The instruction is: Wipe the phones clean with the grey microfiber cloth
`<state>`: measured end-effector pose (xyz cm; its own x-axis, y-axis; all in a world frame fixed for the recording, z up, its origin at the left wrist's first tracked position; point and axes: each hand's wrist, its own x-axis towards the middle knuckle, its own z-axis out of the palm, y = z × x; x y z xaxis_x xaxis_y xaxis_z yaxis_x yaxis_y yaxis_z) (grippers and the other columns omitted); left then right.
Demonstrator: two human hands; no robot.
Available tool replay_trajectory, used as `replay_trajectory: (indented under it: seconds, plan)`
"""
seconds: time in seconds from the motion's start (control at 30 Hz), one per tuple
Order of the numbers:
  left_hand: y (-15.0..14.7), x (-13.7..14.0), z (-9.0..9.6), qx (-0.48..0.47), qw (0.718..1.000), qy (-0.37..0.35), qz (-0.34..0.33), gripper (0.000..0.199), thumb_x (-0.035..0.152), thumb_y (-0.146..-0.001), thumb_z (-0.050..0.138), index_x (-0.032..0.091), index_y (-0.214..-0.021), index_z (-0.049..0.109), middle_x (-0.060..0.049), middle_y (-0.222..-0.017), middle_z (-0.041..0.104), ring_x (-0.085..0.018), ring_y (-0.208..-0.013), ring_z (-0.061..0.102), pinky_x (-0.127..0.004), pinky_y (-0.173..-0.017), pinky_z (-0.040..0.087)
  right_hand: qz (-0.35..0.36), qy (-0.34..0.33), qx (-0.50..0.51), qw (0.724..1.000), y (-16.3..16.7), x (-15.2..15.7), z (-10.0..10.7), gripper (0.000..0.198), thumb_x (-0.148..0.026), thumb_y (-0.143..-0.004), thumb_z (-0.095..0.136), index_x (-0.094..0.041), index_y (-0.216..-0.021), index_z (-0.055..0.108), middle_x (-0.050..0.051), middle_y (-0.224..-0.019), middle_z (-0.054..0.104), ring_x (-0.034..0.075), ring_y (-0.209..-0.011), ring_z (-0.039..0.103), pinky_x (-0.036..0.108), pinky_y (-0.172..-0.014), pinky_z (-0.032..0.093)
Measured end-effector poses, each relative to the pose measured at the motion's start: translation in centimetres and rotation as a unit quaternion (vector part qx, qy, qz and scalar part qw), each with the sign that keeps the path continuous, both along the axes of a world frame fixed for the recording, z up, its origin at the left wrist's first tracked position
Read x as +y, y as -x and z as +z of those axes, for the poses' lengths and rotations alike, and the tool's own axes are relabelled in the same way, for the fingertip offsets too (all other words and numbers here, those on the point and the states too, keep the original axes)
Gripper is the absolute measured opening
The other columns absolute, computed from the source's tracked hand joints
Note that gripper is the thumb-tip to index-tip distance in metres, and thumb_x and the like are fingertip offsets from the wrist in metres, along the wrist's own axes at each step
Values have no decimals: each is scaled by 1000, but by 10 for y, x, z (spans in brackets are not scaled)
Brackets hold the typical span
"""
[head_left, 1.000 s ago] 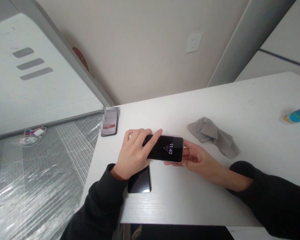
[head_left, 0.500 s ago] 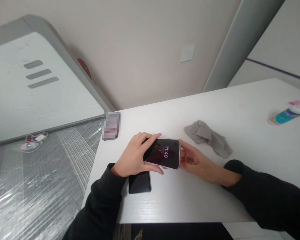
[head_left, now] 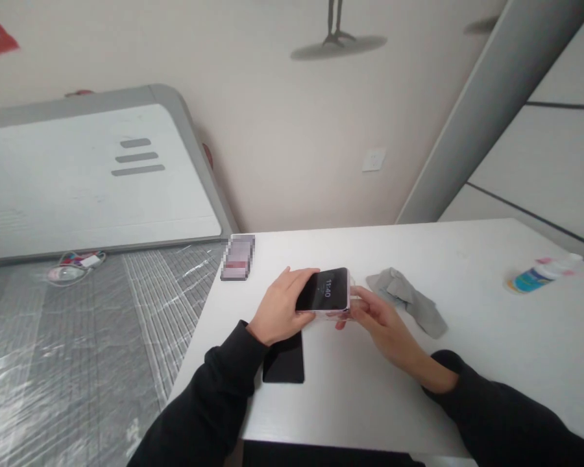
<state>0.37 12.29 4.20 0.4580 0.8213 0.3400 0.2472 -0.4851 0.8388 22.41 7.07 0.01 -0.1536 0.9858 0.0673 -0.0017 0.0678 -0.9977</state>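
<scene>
A pinkish phone (head_left: 322,291) with 11:40 on its dark screen is held above the white table. My left hand (head_left: 283,308) grips its left end, thumb and fingers on the long sides. At the right end my right hand (head_left: 377,319) pinches a clear phone case (head_left: 353,295), whose edge stands partly away from the phone there. The case also shows along the phone's near side. Under my left wrist lies a second dark device (head_left: 285,360) with a black screen, flat on the table and partly covered.
A grey cloth (head_left: 411,301) lies crumpled right of my right hand. A white and blue bottle (head_left: 535,279) lies on its side farther right. A blurred-out box-like item (head_left: 238,257) sits at the table's back left corner. Left is a plastic-covered mattress (head_left: 92,350).
The view has tilted up. The phone's right end now shows a gap to the clear case, which my right hand pulls away at the edge. My left hand keeps its hold.
</scene>
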Motion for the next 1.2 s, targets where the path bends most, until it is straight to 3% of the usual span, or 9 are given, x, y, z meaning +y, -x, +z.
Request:
replay_trajectory:
  seconds: [0.13, 0.23, 0.37, 0.5, 0.63, 0.77, 0.87, 1.0, 1.2]
  plan:
    - [3, 0, 3, -177, 979, 50, 82, 33, 39, -87, 65, 21, -114, 70, -12, -131, 69, -33, -130, 59, -50, -123, 28, -64, -11, -82, 994, -12, 23, 0, 34, -49, -97, 46, -22, -108, 64, 5, -78, 72, 21, -65, 65, 35, -65, 54]
    - [8, 5, 9, -321, 935, 119, 90, 55, 65, -96, 49, 19, -121, 64, -11, -113, 70, -29, -110, 69, -44, -107, 47, -51, -19, -171, 984, -31, 44, 12, 36, -39, -91, 44, -21, -109, 69, -1, -60, 61, 18, -54, 53, 30, -55, 45]
    - [13, 10, 14, -413, 873, 260, 2, 88, 89, -84, 42, 11, -117, 65, -9, -85, 66, -26, -72, 71, -41, -76, 57, 64, -16, -300, 952, -32, 56, 25, 37, -29, -80, 47, -22, -100, 78, -4, -47, 54, 16, -45, 48, 27, -49, 40]
    - [10, 9, 11, -446, 822, 352, -49, 96, 87, -90, 21, 6, -114, 66, -11, -81, 66, -24, -62, 68, -40, -68, 55, 83, -53, -400, 911, -9, 49, 22, 33, -26, -80, 51, -25, -95, 80, 0, -62, 68, 18, -56, 60, 29, -59, 46]
    - [7, 8, 6, -458, 793, 395, -69, 94, 72, -99, 4, 3, -119, 65, -13, -82, 69, -25, -62, 69, -38, -66, 54, -40, -114, -474, 872, -19, 51, 30, 33, -42, -89, 56, -24, -107, 76, 10, -118, 74, 23, -80, 66, 36, -77, 47]
    - [7, 9, 1, -459, 784, 411, -74, 85, 69, -102, 13, 4, -125, 63, -15, -93, 73, -25, -65, 71, -38, -68, 55, -125, -111, -503, 848, -70, 61, 49, 31, -46, -93, 52, -24, -100, 73, 8, -106, 75, 25, -83, 65, 37, -79, 44]
    - [6, 10, -4, -449, 785, 420, -75, 79, 69, -102, 22, 6, -129, 62, -14, -98, 74, -24, -70, 73, -37, -72, 55, -159, -79, -496, 850, -104, 57, 46, 28, -51, -83, 67, -24, -88, 71, 7, -91, 75, 25, -78, 64, 35, -72, 43]
    - [5, 12, -7, -413, 792, 442, -84, 79, 72, -100, 30, 6, -128, 63, -13, -93, 73, -27, -75, 74, -37, -73, 55, -186, -45, -438, 879, -123, 45, 20, 38, -52, -63, 84, -24, -84, 69, 2, -77, 70, 21, -67, 58, 31, -62, 37]
    - [-2, 18, 0, -373, 790, 476, -103, 82, 68, -103, 17, 6, -127, 65, -14, -95, 73, -27, -80, 74, -37, -74, 55, -173, -17, -262, 949, -136, 46, 19, 45, -63, -65, 81, -22, -57, 64, 2, -58, 60, 20, -63, 53, 32, -62, 38]
